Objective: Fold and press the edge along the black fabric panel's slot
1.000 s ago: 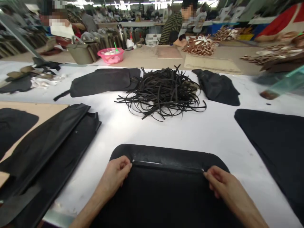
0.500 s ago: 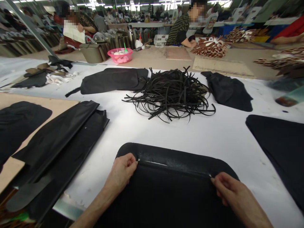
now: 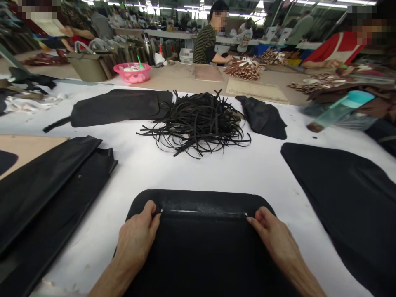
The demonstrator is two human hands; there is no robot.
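A black rounded fabric panel (image 3: 204,201) lies on the white table (image 3: 253,173) right in front of me, with a second black layer over its near part. My left hand (image 3: 137,239) rests on that upper layer's left corner, fingers curled and pinching its edge. On the right corner, my right hand (image 3: 274,237) pinches the same edge. A thin pale line runs along the edge between both hands.
A heap of black strips (image 3: 201,121) sits mid-table. Black panels lie at the left (image 3: 46,194), the back left (image 3: 117,106), the back (image 3: 262,117) and the right (image 3: 346,194). A pink basket (image 3: 132,72) and several people are beyond.
The view has swung to the right. Both hands have shifted inward along the layer's edge and sit closer together; they still pinch it.
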